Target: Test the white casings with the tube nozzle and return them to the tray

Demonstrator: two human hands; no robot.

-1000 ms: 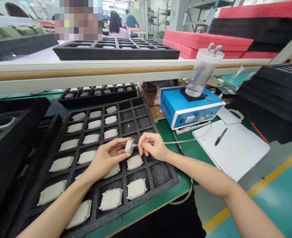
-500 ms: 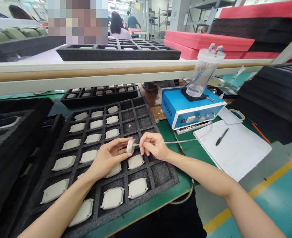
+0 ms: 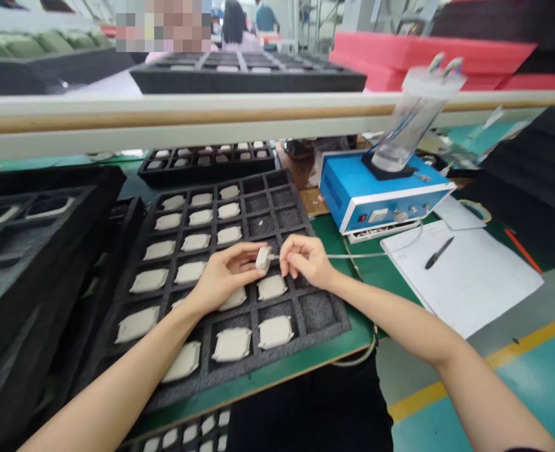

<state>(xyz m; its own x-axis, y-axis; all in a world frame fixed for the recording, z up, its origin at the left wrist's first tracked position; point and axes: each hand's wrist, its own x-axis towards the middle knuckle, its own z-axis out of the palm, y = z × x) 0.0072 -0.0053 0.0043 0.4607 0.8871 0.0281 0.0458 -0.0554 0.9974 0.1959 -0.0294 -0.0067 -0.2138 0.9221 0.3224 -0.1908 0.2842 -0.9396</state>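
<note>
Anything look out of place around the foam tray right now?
One oddity: a tiny pale speck lies in a compartment of the foam tray, where others hold beige cases. It's too small to identify. No spill or damage stands out.

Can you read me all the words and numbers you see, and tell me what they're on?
There are none I can read.
Blue box: any lettering on its front is too small and blurred.
Paper: I can't make out any writing.
Pen: any print is too small.
Case in the left hand: any marks are too small to read.
</note>
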